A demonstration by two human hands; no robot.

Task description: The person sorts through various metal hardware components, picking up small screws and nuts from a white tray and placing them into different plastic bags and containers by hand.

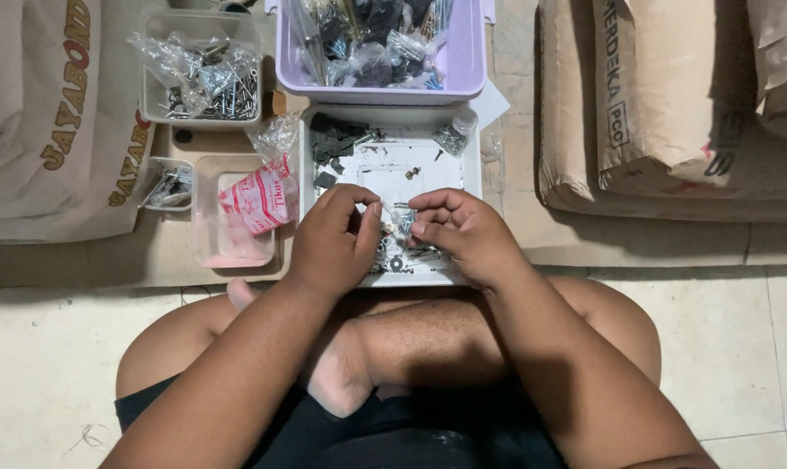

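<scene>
Pinching a small metal piece (400, 219) between them, the left hand (334, 243) and the right hand (465, 234) meet over the near half of the white tray (473, 161). Both hands are closed on it with thumb and fingertips; whether it is one piece or two parts joined, I cannot tell, it is too small.

The piece hangs just above the tray floor, where loose screws and washers (402, 259) lie near the front edge. I think the main risk is a slip — the part is tiny and the fingers cover it, so it could drop among the similar loose bits and be hard to find again. A forearm could also push the tray, which sits close to the person's crossed legs.

Further out, black parts (334, 139) are heaped in the far left corner of the tray and a small clear bag (453, 135) in the far right corner. Behind the tray stands a lilac bin (463, 61) full of bagged hardware. To the left sits a clear box (237, 252) with a red-and-white printed bag (256, 198), and behind it a clear box of bagged screws (204, 74). Large sacks lie on the floor at both sides — a pale one with orange lettering (46, 122) at the left, brown paper ones (663, 95) at the right.
</scene>
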